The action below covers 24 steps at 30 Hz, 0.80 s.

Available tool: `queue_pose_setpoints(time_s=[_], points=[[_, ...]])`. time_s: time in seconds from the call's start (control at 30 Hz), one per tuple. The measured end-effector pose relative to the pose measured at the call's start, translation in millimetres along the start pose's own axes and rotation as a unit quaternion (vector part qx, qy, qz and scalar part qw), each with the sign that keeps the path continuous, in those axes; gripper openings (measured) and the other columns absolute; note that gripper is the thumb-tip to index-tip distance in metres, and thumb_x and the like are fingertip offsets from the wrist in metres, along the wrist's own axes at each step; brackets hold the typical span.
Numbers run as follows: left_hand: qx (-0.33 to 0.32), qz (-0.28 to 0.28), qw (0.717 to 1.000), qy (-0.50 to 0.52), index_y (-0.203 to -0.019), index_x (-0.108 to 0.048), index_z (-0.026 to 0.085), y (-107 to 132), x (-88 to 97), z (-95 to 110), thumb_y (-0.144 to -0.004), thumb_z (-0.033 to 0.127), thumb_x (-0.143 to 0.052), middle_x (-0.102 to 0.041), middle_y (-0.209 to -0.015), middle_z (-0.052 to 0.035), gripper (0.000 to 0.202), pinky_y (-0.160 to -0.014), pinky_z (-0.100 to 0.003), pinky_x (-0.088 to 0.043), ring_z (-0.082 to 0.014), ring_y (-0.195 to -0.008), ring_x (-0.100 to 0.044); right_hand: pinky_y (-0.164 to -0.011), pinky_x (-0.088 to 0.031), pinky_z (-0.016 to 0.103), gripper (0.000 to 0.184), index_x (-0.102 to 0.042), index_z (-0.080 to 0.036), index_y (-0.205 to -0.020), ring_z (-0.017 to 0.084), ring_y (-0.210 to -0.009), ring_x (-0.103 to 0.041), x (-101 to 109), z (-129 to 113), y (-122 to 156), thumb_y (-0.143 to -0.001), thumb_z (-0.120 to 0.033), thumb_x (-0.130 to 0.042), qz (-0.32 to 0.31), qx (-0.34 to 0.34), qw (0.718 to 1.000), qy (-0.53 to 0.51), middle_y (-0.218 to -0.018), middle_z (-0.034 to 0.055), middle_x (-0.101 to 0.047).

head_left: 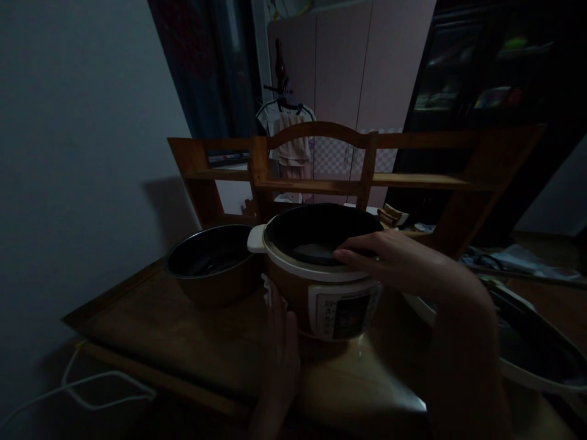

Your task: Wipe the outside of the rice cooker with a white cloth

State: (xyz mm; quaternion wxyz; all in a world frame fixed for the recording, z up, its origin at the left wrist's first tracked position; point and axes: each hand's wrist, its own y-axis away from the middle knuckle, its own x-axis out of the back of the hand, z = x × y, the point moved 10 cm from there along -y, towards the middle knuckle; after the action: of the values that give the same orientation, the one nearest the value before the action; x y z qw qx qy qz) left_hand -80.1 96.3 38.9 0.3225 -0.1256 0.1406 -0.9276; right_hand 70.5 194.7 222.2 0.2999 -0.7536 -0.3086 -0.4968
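Note:
A white and brown electric cooker [293, 290] stands uncovered on the wooden table, its dark inside facing up and its control panel towards me. My left hand [279, 342] presses with its fingers nearly straight against the cooker's front left side, holding a crumpled white cloth or tissue [270, 290] there. My right hand [389, 260] reaches over the cooker's right rim, fingers bent and tips at the opening; it appears to hold the rim, though the contact is partly hidden. Left of the cooker sits a dark-lined inner pot [215, 293].
A wooden shelf rack [316, 185] rises behind the cooker. At the right lies a large pale-rimmed lid or pan [527, 379], partly behind my forearm. A white cable [105, 374] hangs by the table's left front edge. A wall [92, 153] bounds the left side.

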Motion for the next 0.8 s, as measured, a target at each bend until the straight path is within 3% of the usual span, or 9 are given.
queue_pose_setpoints(time_s=[0.13,0.27,0.5,0.67,0.8], points=[[0.002,0.014,1.0,0.027,-0.162,-0.005,0.036,-7.0,-2.0,3.0,-0.103,0.05,-0.031,0.004,-0.173,0.0044,0.067,-0.13,-0.042,0.001,-0.016,-0.158,0.007,-0.064,-0.038,0.028,0.046,-0.075,-0.025,-0.104,0.016,-0.075,-0.062,-0.3,-0.9,0.3,-0.102,-0.058,-0.043,0.0,0.003,1.0,-0.002,-0.085,0.0021,-0.072],[-0.006,0.022,0.999,0.047,-0.163,-0.007,0.035,-8.7,0.0,3.9,-0.103,0.05,-0.028,0.0,-0.174,0.0032,0.065,-0.13,-0.041,-0.002,-0.0153,-0.159,0.001,-0.066,-0.039,0.028,0.045,-0.076,-0.025,-0.104,0.017,-0.078,-0.064,-0.3,-0.6,0.3,-0.102,-0.057,-0.043,0.002,0.011,1.0,-0.008,-0.087,0.0019,-0.073],[-0.029,-0.017,0.999,0.032,-0.163,-0.003,0.032,11.0,-8.3,12.3,-0.101,0.054,-0.028,0.002,-0.174,0.0027,0.07,-0.13,-0.041,-0.004,-0.0186,-0.159,0.002,-0.063,-0.038,0.028,0.047,-0.076,-0.026,-0.106,0.017,-0.076,-0.066,-0.4,2.8,-1.3,-0.101,-0.059,-0.044,0.009,-0.001,1.0,0.012,-0.087,0.0021,-0.075],[-0.041,-0.011,0.999,0.03,-0.163,-0.001,0.028,3.4,-7.3,22.2,-0.102,0.053,-0.026,0.005,-0.173,0.0005,0.07,-0.13,-0.035,-0.001,-0.0156,-0.159,0.004,-0.065,-0.039,0.028,0.045,-0.076,-0.027,-0.107,0.017,-0.077,-0.067,0.7,0.7,-1.2,-0.101,-0.058,-0.045,0.006,-0.008,1.0,0.01,-0.09,0.0019,-0.076],[-0.075,-0.036,0.996,0.019,-0.163,0.004,0.03,-2.1,-7.4,28.8,-0.102,0.054,-0.027,0.007,-0.173,0.0006,0.072,-0.13,-0.039,-0.002,-0.0175,-0.159,0.005,-0.063,-0.039,0.027,0.046,-0.077,-0.027,-0.107,0.017,-0.076,-0.068,0.4,0.9,-0.3,-0.101,-0.058,-0.045,0.002,-0.01,1.0,0.01,-0.089,0.0022,-0.077]])
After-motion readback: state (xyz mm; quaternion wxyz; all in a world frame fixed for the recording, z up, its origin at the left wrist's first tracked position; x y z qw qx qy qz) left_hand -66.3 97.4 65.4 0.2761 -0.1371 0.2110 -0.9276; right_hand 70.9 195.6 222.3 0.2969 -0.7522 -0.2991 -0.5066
